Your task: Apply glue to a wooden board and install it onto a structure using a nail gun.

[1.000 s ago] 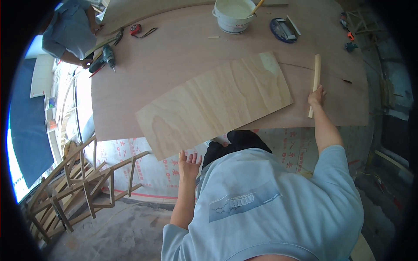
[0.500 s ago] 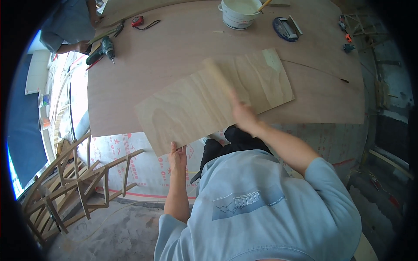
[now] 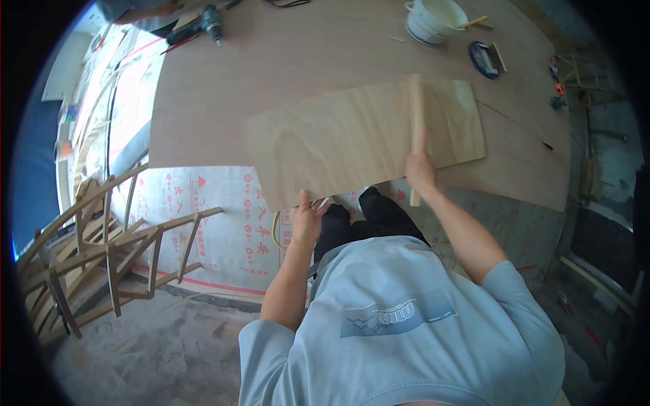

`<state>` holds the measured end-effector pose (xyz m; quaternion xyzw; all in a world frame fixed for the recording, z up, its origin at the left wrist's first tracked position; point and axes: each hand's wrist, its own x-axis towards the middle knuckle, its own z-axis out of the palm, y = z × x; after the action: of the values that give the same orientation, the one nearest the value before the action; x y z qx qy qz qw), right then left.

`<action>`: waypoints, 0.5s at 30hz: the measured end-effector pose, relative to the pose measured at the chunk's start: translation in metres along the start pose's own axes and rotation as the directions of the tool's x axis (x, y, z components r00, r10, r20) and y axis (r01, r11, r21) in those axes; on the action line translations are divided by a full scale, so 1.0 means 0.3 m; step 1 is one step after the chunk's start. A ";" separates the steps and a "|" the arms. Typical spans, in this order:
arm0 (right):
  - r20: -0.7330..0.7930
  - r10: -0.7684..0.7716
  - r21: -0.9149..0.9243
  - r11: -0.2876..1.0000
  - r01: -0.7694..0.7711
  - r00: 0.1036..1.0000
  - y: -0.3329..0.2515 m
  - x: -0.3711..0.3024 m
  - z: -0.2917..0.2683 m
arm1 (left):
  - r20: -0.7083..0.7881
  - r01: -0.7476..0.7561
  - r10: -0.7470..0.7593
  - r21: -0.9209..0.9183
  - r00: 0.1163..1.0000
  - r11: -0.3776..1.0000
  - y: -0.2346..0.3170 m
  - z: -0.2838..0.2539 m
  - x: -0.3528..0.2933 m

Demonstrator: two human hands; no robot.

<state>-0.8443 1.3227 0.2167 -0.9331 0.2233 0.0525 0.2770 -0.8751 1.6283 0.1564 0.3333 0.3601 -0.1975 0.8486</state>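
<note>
A rectangular plywood panel with wavy grain lies at a slant over the near edge of a large brown board. My left hand is closed on the panel's near left corner, thumb on top and the other fingers below the edge. In my right hand is a pale wooden strip, gripped near its lower end. The strip stretches away from me across the right part of the panel. Whether it presses on the surface or hovers just above cannot be told.
A cordless drill lies far left, near a co-worker's arm. At the far right stand a white bucket with a wooden handle in it and a dark blue oval tool. Slatted wooden frames lean at the left.
The strip has swung from a leftward slant to pointing straight away, and my right hand has moved right. The panel has shifted right with my left hand, and the whole view has moved.
</note>
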 end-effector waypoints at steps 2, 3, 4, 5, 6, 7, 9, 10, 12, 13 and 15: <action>0.323 -0.102 -0.084 0.987 0.136 0.941 -0.218 -0.047 0.135 | 0.088 0.048 -0.051 0.035 0.995 0.998 -0.005 0.032 0.008; 0.327 -0.249 0.067 0.968 0.241 0.912 -0.301 -0.091 0.246 | 0.067 0.044 -0.047 0.045 0.997 0.998 -0.002 0.077 -0.006; 0.469 -0.325 0.199 0.945 0.260 0.821 -0.445 -0.110 0.282 | 0.057 0.034 -0.036 0.040 0.998 0.999 -0.012 0.026 0.005; 0.657 -0.317 0.282 0.945 0.167 0.684 -0.496 -0.098 0.404 | 0.162 -0.014 0.005 0.055 0.987 0.998 -0.037 -0.022 0.036; 0.638 -0.489 0.193 0.850 0.490 0.596 -0.609 -0.136 0.394 | 0.251 -0.062 0.046 0.056 0.967 0.996 -0.044 -0.080 0.058; 0.632 -0.611 0.080 0.663 0.745 0.476 -0.690 -0.174 0.342 | 0.258 -0.053 0.037 0.059 0.966 0.997 -0.041 -0.097 0.063; 0.537 -0.619 0.107 0.724 0.682 0.573 -0.705 -0.194 0.312 | 0.284 -0.091 0.092 -0.017 0.954 0.996 -0.050 -0.117 0.053; 0.434 -0.609 0.136 0.773 0.620 0.664 -0.679 -0.184 0.287 | 0.312 -0.056 0.055 -0.008 0.948 0.998 -0.036 -0.095 0.034; 0.430 -0.480 0.087 0.865 0.495 0.764 -0.484 -0.104 0.237 | 0.208 0.157 -0.176 0.106 0.962 0.982 0.017 -0.014 0.003; 0.444 -0.404 0.090 0.908 0.408 0.800 -0.381 -0.071 0.210 | 0.227 0.177 -0.200 0.117 0.953 0.977 0.025 -0.022 0.002; 0.421 -0.124 -0.008 0.990 0.141 0.898 -0.155 -0.014 0.059 | 0.110 0.164 -0.178 0.128 0.978 0.978 0.053 -0.062 0.000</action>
<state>-0.8268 1.3686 0.2258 -0.9182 0.0935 0.2369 0.3035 -0.8749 1.6525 0.1535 0.3381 0.3230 -0.3108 0.8275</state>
